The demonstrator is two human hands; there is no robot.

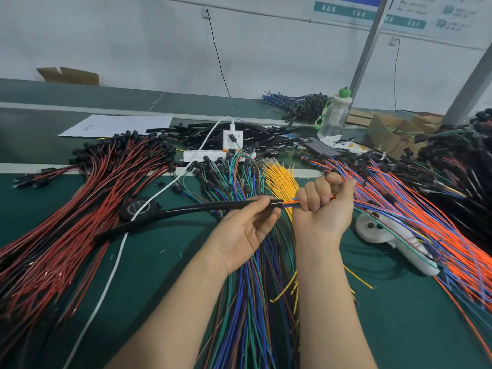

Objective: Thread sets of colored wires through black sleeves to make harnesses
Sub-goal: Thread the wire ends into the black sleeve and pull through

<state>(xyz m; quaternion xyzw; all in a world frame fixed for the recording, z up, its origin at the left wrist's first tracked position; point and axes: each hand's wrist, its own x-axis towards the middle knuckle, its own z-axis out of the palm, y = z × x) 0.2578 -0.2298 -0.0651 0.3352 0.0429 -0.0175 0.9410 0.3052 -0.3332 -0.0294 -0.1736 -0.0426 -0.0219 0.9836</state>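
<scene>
The black sleeve lay almost level above the green table, its long axis running left to right and its open mouth at the right end. The left hand pinched the sleeve just behind that mouth, thumb and fingertips curled round it. Just right of the mouth, the right hand was clenched in a fist round the set of colored wires, which bridged the short gap and entered the sleeve. The feed would probably run leftward along the sleeve's axis, the right hand being the nearer driver.
</scene>
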